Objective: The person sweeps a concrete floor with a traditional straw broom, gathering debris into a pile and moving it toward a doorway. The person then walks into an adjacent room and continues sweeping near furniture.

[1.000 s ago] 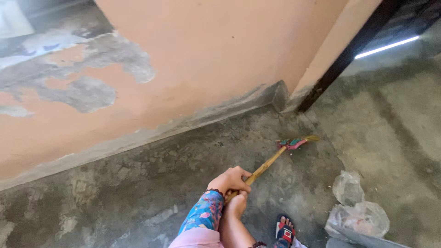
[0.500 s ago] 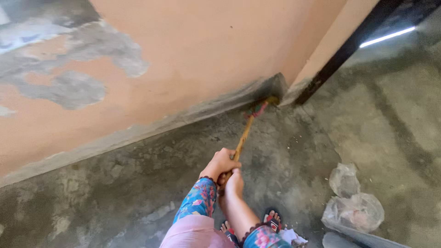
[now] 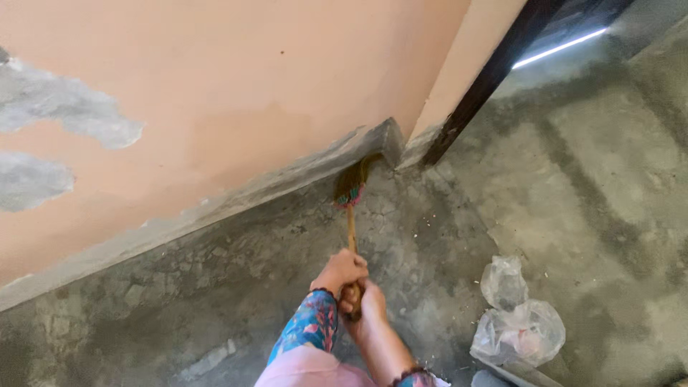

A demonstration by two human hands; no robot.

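Note:
Both hands grip the wooden handle of a short broom [image 3: 351,222]. My left hand [image 3: 338,272], in a bright patterned sleeve, holds higher on the stick. Just below it, my right hand [image 3: 369,312] is closed around the handle's end. The broom's bristle head [image 3: 352,179], bound with coloured thread, presses into the corner where the peach wall [image 3: 236,93] meets the grey concrete floor [image 3: 215,301].
Two crumpled clear plastic bags [image 3: 519,319] lie on the floor to the right of my hands. A dark door frame post [image 3: 487,79] stands beyond the wall corner. Small crumbs of debris are scattered near the corner. Wall paint is peeling at the left.
The broom head swung from the floor on the right to the base of the wall and now into the corner. The view shifted right and my feet dropped out of sight.

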